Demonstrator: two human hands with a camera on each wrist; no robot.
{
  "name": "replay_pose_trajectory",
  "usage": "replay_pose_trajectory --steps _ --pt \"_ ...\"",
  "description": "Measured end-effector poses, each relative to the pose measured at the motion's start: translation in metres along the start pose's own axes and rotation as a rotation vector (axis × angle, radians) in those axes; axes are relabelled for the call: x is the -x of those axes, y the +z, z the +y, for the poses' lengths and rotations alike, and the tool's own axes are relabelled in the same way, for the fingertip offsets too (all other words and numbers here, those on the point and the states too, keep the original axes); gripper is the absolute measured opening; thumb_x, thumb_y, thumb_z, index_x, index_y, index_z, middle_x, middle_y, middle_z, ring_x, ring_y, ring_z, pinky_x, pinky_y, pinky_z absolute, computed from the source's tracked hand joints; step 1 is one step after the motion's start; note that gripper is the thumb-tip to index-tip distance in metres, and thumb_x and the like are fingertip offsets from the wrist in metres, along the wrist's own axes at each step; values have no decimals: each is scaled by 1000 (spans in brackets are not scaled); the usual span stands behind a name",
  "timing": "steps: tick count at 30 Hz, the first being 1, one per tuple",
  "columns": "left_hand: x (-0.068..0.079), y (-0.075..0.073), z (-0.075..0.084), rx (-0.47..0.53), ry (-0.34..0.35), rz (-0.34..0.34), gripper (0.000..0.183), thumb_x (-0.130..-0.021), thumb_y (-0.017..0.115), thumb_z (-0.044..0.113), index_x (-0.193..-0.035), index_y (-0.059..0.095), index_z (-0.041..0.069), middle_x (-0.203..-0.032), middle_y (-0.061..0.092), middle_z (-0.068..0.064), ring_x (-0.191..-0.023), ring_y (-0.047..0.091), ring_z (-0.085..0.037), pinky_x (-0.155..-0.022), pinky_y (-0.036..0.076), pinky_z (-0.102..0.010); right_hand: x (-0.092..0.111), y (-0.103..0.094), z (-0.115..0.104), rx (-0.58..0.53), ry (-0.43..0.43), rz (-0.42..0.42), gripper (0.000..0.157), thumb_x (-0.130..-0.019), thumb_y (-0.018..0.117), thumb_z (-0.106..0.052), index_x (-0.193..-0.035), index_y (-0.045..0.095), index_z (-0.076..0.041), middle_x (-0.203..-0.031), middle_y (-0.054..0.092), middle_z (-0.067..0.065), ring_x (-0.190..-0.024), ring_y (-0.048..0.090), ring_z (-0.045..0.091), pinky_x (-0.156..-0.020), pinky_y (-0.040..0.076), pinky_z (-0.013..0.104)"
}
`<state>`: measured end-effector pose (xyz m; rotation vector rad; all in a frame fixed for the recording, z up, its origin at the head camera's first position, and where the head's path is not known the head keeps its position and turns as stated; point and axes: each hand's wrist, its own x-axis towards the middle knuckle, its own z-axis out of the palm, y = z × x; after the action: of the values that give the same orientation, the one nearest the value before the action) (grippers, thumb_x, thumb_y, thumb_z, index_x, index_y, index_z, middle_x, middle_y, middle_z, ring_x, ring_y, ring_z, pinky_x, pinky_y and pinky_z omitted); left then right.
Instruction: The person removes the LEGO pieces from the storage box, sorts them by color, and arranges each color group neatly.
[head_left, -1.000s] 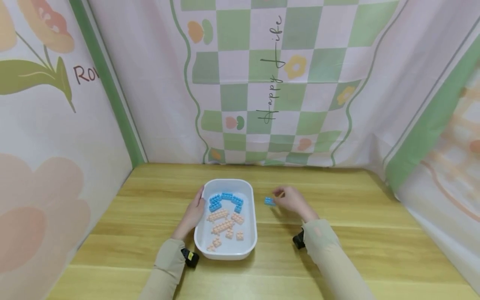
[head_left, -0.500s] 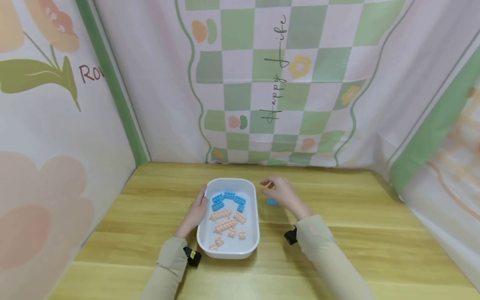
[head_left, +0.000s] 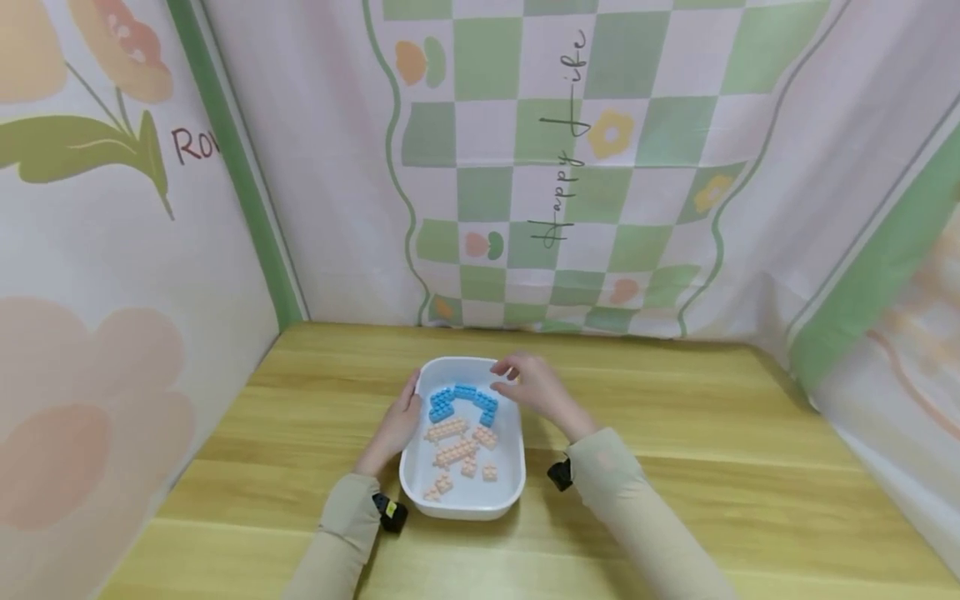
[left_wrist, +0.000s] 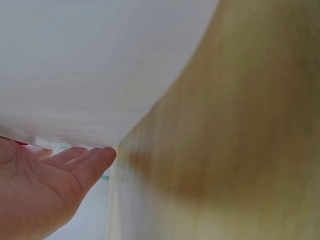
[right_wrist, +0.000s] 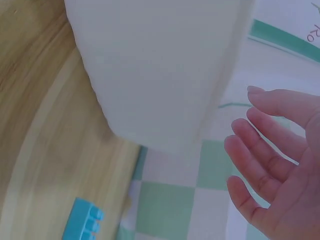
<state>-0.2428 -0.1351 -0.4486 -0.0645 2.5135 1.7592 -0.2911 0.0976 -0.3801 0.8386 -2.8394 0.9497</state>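
A white tray sits on the wooden table with several blue toy bricks in an arc at its far end. Several peach-coloured bricks lie below them. My left hand rests along the tray's left side, its fingers extended against the outer wall. Over the tray's right rim hovers my right hand, fingers loosely bent and apart, with nothing between them. One blue brick lies on the table in the right wrist view; in the head view the right hand covers it.
The wooden table extends on both sides of the tray. Behind it hangs a green and white checked curtain, with a flower-patterned curtain along the left. Black wrist cameras sit below both hands.
My right hand has moved left from beside the loose blue brick to over the tray's right rim. The left hand stays at the tray's side. The head view has shifted slightly.
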Motion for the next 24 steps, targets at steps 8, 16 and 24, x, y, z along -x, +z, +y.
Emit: replay_pose_trajectory --steps 8,16,24 --pt "0 -1 -1 -5 8 4 52 -103 25 23 -152 11 14 -156 17 -13 -141 21 -35 -114 19 -53 -9 13 -5 -11 -3 -30 24 -84 69 -17 -104 68 -4 -100 67 8 -89 61 20 -78 54 32" --pt "-1 -1 -2 -17 25 28 52 -103 25 23 -152 13 13 -156 19 -14 -140 23 -36 -114 20 -53 -18 22 -10 -23 -16 -64 24 -85 68 -16 -105 67 -3 -100 67 7 -89 60 19 -78 53 32" --pt "-2 -1 -2 -14 30 24 52 -103 25 24 -152 13 14 -155 20 -15 -140 23 -37 -114 20 -53 -25 33 -11 -11 -9 -95 18 -85 69 -15 -100 68 -6 -95 66 4 -86 60 19 -75 52 31"
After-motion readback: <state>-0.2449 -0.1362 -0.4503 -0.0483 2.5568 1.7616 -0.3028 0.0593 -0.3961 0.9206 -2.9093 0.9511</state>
